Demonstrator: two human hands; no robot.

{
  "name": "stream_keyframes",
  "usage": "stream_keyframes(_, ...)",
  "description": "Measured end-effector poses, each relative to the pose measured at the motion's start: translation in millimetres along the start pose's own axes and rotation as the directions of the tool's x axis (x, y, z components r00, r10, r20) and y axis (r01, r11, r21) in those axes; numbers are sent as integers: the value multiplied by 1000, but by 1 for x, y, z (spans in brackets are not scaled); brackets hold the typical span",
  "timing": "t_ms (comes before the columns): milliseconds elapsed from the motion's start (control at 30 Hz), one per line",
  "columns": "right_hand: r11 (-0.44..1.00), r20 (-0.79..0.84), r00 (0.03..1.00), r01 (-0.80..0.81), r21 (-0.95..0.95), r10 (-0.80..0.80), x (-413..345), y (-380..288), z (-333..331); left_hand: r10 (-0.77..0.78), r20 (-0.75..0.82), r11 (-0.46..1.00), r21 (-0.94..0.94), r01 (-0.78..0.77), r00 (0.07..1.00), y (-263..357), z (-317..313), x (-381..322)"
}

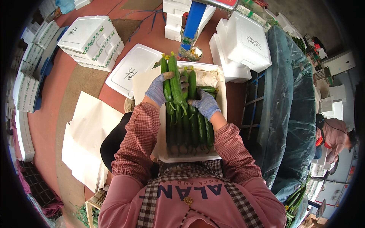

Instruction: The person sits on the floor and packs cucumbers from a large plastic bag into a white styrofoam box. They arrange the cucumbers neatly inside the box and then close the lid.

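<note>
An open white foam box (224, 114) stands before me, lined with pale paper (206, 77). Cucumbers (186, 136) lie side by side along its near part, stems toward me. My left hand (157, 89), in a blue-grey glove with darker fingertips, grips a pair of cucumbers (176, 81) above the box, their yellow blossom ends pointing away from me. Close by on the right, my gloved right hand (206, 103) has its fingers around another cucumber (192, 81). Beyond that hand, more cucumbers (207, 89) lie crosswise. My fingers hide parts of the held ones.
A foam lid (134, 71) with marker writing lies left of the box. Paper sheets (88, 136) are stacked at my left. Foam boxes stand at left (91, 40) and right (248, 42). A blue post (194, 22) rises ahead. Plastic sheeting (296, 114) hangs right; a person (332, 134) is beyond.
</note>
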State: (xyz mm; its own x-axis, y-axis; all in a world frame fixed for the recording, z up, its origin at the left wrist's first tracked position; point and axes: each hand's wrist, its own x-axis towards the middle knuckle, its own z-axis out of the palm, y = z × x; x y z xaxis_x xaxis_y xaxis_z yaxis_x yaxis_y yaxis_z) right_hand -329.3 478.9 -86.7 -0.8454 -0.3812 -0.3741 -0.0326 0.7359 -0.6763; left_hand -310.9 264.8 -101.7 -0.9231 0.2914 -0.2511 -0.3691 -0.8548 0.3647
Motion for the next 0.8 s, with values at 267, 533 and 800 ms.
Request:
stream_keyframes(267,983,-351,929,156,93,-115,-7,0,-5,-8,-94,974,224,29,996,-20,19,17)
stream_keyframes(533,788,-167,980,184,587,-104,-11,1,-10,108,-283,936,351,-2,953,-29,28,14)
stream_keyframes(800,770,-290,957,206,605,-28,0,35,-10,64,-182,959,282,-10,981,-34,26,22)
